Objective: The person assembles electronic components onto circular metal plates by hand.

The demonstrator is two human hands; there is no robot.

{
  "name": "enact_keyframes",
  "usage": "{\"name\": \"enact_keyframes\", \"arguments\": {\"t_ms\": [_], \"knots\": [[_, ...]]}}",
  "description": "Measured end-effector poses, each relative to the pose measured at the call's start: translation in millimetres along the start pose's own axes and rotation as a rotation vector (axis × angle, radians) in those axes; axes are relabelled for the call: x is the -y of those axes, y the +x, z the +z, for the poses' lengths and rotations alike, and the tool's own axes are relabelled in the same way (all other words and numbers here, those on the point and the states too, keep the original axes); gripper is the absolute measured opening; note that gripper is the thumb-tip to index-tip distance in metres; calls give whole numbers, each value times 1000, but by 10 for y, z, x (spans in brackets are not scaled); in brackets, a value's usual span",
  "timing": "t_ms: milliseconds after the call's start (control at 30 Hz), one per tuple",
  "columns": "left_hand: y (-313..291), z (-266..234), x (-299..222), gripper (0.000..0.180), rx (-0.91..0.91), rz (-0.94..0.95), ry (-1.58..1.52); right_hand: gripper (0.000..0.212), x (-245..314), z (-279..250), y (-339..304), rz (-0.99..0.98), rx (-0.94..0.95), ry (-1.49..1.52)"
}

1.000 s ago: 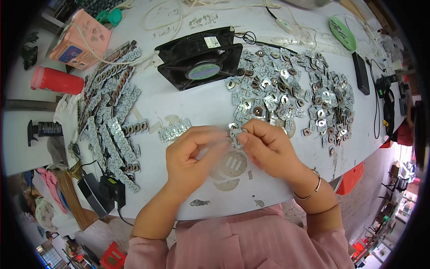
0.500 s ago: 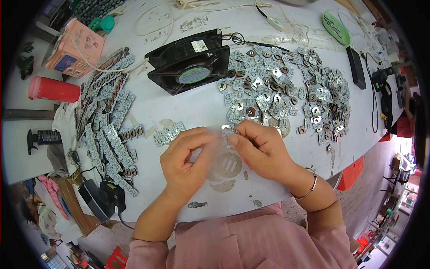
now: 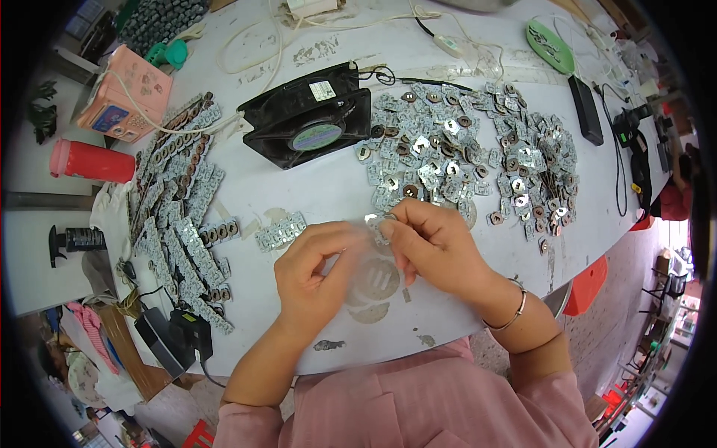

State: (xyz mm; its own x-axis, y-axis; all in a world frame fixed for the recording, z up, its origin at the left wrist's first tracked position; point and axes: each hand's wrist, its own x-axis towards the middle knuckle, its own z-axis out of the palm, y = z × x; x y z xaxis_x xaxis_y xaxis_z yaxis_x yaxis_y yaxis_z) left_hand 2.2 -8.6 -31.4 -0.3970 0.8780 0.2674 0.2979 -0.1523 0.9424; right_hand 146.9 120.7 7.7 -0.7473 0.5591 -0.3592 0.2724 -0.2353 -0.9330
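Note:
Over the middle of the table my two hands meet. My right hand pinches a small grey circuit board between thumb and fingertips. Close beside it on the left is my left hand, its fingertips smeared by motion, so I cannot make out whether they grip anything. A short strip of joined boards lies on the table just left of my left hand. Beyond my right hand spreads a loose pile of small boards, several carrying round brown or shiny parts.
A black fan stands behind my hands. Long board strips are heaped at left, near a red cup and a pink box. A second board pile, a black bar and a green tray are at right.
The view has shifted slightly. My left hand has come a little to the right, its fingers still blurred. My right hand keeps its pinch on the small circuit board.

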Motion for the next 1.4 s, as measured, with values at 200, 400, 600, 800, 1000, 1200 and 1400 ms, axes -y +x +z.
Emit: {"name": "enact_keyframes", "arguments": {"t_ms": [200, 400, 600, 800, 1000, 1200, 1400], "knots": [[123, 58, -77, 20, -34, -341, -345, 13, -77, -206, 56, -480, -296, -520], [12, -49, -49, 19, -147, -471, -289, 16, -234, -205, 102, -522, 111, -399], [29, -72, -119, 18, -68, -575, -266, 22, -163, -317, 21, -220, 313, -176], [8, -127, -9, 13, 19, -538, -277, 22, -235, -231, 27, -344, 345, -160], [-112, -302, 120, 15, 167, -515, -651, 20, -110, -80, -59, -99, 495, 148], [-8, -35, -90, 16, -106, -192, -279, 20, -185, -83, 16, -307, 125, -94], [-6, 41, -102, 18, -149, -67, -33, 17, -196, -57, 13, -320, 98, -199]]}}
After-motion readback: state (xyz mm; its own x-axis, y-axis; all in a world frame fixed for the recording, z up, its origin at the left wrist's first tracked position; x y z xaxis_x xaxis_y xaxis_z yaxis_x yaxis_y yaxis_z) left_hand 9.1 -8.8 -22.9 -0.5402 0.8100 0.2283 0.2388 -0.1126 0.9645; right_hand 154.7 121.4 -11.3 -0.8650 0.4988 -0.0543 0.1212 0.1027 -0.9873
